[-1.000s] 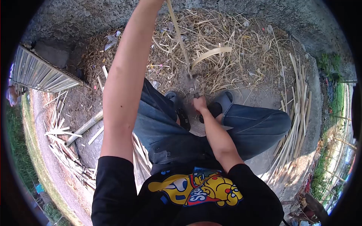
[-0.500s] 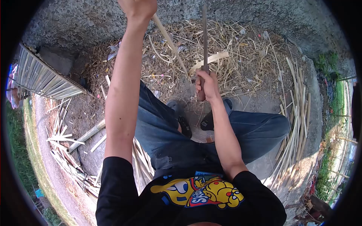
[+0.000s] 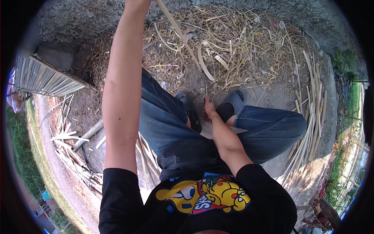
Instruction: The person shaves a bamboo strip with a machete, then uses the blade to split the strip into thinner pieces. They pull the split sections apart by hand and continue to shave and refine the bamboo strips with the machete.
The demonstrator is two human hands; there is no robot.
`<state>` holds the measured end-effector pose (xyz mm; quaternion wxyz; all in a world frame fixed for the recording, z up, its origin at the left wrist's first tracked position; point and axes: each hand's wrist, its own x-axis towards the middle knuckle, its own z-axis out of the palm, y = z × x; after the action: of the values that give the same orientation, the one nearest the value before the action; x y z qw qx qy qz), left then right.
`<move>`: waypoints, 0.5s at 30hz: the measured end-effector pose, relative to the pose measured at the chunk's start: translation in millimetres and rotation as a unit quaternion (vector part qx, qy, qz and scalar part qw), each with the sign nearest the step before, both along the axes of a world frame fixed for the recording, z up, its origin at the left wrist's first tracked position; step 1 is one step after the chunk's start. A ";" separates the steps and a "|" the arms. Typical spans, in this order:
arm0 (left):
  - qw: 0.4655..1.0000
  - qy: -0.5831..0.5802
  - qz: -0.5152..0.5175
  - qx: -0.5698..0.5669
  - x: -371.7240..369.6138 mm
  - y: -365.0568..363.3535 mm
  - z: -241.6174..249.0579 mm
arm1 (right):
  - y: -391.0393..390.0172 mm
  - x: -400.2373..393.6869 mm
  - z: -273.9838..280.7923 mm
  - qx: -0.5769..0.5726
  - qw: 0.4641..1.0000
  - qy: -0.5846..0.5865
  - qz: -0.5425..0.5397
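Observation:
My left hand (image 3: 137,2) is cut off by the top edge, with only the wrist and its lower part showing, so its fingers are hidden. A long pale bamboo strip (image 3: 177,29) slants down from beside it toward the ground between my feet. Low between my feet, my right hand (image 3: 209,108) is wrapped round the handle of a long-bladed knife, whose thin dark blade (image 3: 205,84) points up toward the strip's lower end. A curled pale shaving (image 3: 203,64) lies or hangs just right of that end.
Shavings (image 3: 241,50) cover the ground before a rough wall (image 3: 93,17). Split strips lie in piles at the right (image 3: 311,113) and left (image 3: 78,171). A bamboo pole (image 3: 89,135) and a slatted bamboo panel (image 3: 46,80) are at the left.
My right hand has moved down toward my body with the knife, between my feet. My left hand has risen further out of view. The curled shaving has shifted and now points downward.

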<state>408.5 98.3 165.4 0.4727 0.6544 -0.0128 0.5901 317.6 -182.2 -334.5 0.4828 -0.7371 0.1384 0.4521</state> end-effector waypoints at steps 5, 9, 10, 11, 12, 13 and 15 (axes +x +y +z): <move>0.999 -0.030 -0.031 -0.024 -24.0 24.5 -6.9 | 5.5 10.4 46.6 0.119 0.977 0.149 -0.096; 0.996 -0.039 -0.078 0.001 -39.9 40.0 -13.1 | 8.1 33.6 80.9 0.223 0.936 0.237 -0.133; 0.996 -0.042 -0.080 0.006 -45.0 37.7 -10.4 | 11.7 37.4 93.2 0.279 0.903 0.275 -0.176; 0.997 -0.032 -0.075 -0.016 -51.8 33.7 -7.8 | 14.8 40.7 104.5 0.334 0.863 0.312 -0.217; 0.997 -0.021 -0.071 -0.038 -58.2 29.2 -5.4 | 18.0 44.1 115.9 0.340 0.861 0.309 -0.217; 0.993 -0.015 -0.087 -0.073 -66.7 32.7 -7.6 | 21.1 48.0 127.4 0.390 0.824 0.337 -0.234; 0.987 -0.005 -0.115 -0.113 -86.5 51.0 -18.0 | 25.4 52.9 157.9 0.493 0.721 0.406 -0.268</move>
<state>322.0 149.3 147.4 0.6082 0.5881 -0.0236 0.5326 370.5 -156.8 -176.7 0.7767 -0.0725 0.2703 0.5644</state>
